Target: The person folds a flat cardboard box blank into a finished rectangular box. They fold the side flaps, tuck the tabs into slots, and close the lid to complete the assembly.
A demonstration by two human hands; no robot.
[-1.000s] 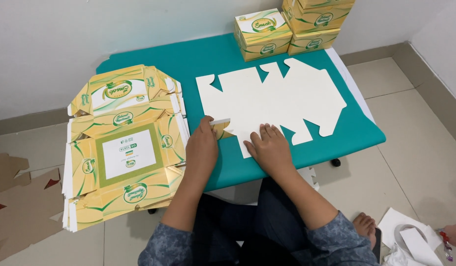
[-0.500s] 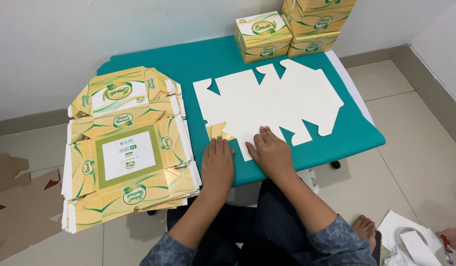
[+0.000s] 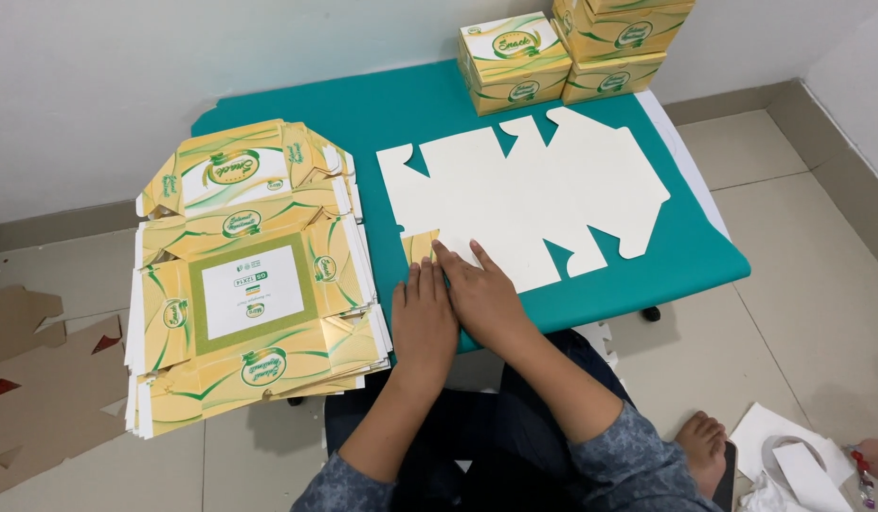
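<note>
Hands flat, side by side, at 6 o'clock of the teal table. Left hand released, palm down, fingertips touching folded yellow flap of white die-cut box blank. Right hand released, pressing blank's lower-left edge, grasping nothing. Blank lies unprinted side up at table centre. Stack of printed flat blanks at 9 o'clock, overhanging table edge. Assembled yellow boxes at 1 o'clock

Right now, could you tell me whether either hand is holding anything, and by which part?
Nothing is gripped: both hands lie flat, pressing a folded flap at the near edge of the white unfolded carton blank.
</note>
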